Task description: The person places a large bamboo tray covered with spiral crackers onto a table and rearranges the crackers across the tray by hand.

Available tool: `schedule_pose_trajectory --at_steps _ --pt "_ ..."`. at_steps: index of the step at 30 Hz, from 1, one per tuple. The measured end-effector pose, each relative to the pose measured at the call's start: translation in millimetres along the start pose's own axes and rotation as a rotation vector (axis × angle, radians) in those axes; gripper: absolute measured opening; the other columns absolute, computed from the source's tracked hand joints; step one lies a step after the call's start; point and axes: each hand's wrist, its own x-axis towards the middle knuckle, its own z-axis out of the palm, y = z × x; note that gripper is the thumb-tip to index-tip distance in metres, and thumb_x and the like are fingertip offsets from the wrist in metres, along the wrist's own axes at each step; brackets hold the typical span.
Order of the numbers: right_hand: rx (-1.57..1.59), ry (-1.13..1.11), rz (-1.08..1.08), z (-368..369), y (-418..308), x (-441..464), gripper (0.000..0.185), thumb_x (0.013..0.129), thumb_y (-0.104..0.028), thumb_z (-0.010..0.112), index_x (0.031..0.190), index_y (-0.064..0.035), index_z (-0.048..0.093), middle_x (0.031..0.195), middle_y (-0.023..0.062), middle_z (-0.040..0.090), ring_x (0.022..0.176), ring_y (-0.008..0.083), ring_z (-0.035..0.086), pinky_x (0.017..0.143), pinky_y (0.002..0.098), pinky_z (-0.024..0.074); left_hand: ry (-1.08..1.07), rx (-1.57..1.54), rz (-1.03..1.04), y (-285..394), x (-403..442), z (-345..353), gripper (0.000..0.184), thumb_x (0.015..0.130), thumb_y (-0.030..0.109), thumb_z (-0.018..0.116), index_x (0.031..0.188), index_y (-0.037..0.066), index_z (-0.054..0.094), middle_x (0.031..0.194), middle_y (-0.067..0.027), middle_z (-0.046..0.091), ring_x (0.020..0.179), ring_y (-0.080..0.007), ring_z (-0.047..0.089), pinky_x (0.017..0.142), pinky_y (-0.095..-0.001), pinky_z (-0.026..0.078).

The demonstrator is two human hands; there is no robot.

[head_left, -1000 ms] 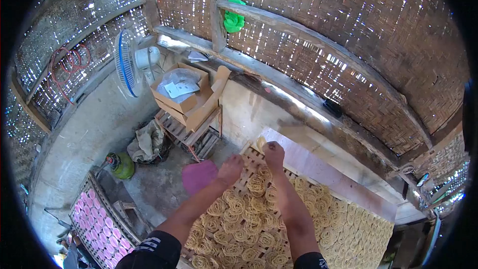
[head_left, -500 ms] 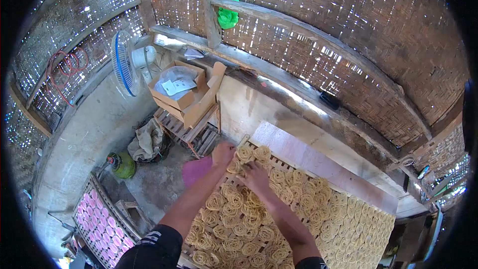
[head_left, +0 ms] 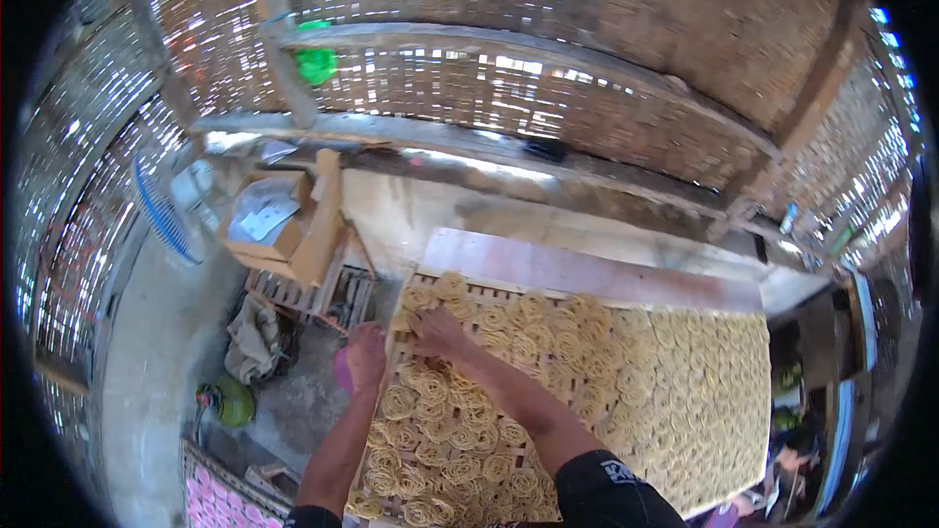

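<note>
Round nests of pale yellow noodles (head_left: 458,435) cover a slatted bamboo rack (head_left: 390,357). They lie in loose heaps on the left part and in tight, flat rows toward the right. My right hand (head_left: 437,331) reaches over the upper left part of the rack, its fingertips down at a noodle nest; its exact grip is too small to make out. Beside the rack's left edge is my left hand (head_left: 366,356), with its fingers curled in; whatever it holds, if anything, is hidden. Other nests lie just above my right hand, near the rack's top left corner.
A smooth board (head_left: 587,269) runs along the rack's far side. An open cardboard box (head_left: 284,235) stands on a wooden stand at the left, near a fan (head_left: 161,210). Below are a green gas cylinder (head_left: 235,401) and a tray of pink pieces (head_left: 220,499). A person (head_left: 792,455) is partly visible at lower right.
The view has turned to the right. My right hand has come from the rack's far corner down onto the nests, and more nests now lie at the top left corner. My left hand has stayed near the left edge.
</note>
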Motion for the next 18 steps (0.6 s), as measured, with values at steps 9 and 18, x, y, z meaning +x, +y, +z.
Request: schedule_pose_trajectory --at_steps 9,18 --pt "0.673 0.061 0.769 -26 4 -68 0.031 0.085 -0.028 0.060 0.088 0.0002 0.072 0.071 0.0144 0.068 0.065 0.0282 0.066 0.068 0.0423 0.0515 0.076 -0.101 0.067 82 -66 -15 0.023 0.083 0.001 0.065 0.106 0.002 0.068 0.107 -0.0170 0.067 0.105 -0.0377 0.062 0.099 -0.0479 0.045" --pt "-0.241 0.265 0.884 -81 116 -210 0.061 0.091 -0.048 0.058 0.137 -0.0089 0.053 0.144 0.0215 0.046 0.135 0.0427 0.040 0.109 0.0578 0.0309 -0.491 0.294 0.378 66 -91 47 0.062 0.096 0.045 0.051 0.146 0.009 0.043 0.155 -0.0201 0.033 0.144 -0.0402 0.026 0.118 -0.0546 0.020"
